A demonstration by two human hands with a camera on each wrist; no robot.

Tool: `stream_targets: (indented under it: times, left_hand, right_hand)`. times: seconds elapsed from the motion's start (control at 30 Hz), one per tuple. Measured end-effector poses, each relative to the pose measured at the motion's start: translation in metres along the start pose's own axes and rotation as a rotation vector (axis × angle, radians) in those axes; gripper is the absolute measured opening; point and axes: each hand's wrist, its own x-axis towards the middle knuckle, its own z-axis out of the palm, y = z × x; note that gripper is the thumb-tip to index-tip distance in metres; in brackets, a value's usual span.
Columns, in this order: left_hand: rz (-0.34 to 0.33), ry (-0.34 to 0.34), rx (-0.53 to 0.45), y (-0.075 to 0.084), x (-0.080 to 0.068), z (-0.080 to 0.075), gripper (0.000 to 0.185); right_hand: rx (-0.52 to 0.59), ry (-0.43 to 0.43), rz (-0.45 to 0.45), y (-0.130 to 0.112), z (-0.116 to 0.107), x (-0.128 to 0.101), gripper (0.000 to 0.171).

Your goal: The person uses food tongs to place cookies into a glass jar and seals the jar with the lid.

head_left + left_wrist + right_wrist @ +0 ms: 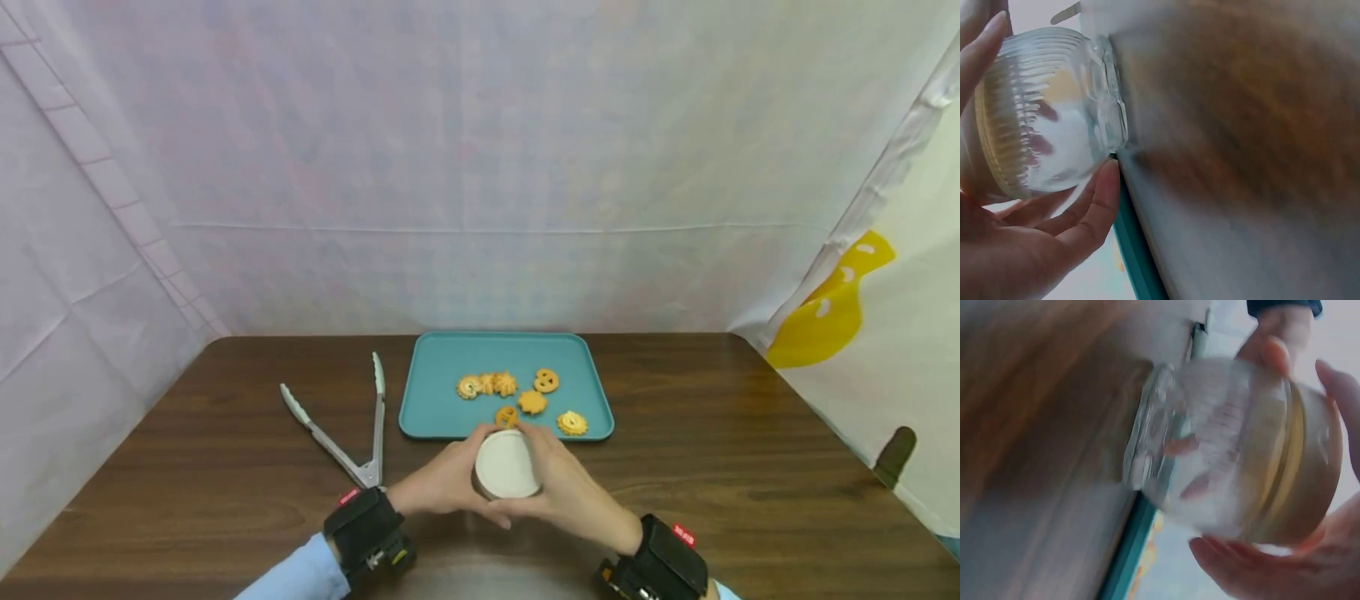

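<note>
A clear ribbed glass jar [1069, 125] with a pale round lid [507, 464] stands upright at the front of the table, its base close to the wood. My left hand [447, 477] curls round its left side, the thumb and fingers on the glass in the left wrist view. From the right, my right hand [562, 487] grips the jar around its upper part and lid, seen in the right wrist view. Through the glass, fingers show. Just behind the jar lies a teal tray [438, 354] bearing several cookies [532, 402].
Metal tongs [367, 471] lie spread apart on the brown wooden table [225, 467], left of the tray and near my left wrist. A white cloth [465, 167] hangs behind the table's far edge, and another stands along the right side.
</note>
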Motion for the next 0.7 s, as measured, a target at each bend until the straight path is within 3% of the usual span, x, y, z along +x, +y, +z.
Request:
stream_targets:
  times: [0.17, 0.37, 0.7]
  left_hand:
    - [0.016, -0.019, -0.013, -0.0044, 0.0027, -0.0017, 0.093]
    - [0.034, -0.020, 0.027, -0.0067, 0.0058, -0.0021, 0.088]
    - [0.006, 0.009, 0.038, -0.0008, 0.0051, 0.0011, 0.092]
  right_hand:
    - [-0.171, 0.138, -0.038, -0.0074, 0.0073, -0.0012, 0.093]
    - [-0.217, 0.187, -0.042, -0.0097, 0.0084, -0.0006, 0.089]
    - [-0.253, 0.227, -0.090, -0.0065, 0.0093, 0.0005, 0.085]
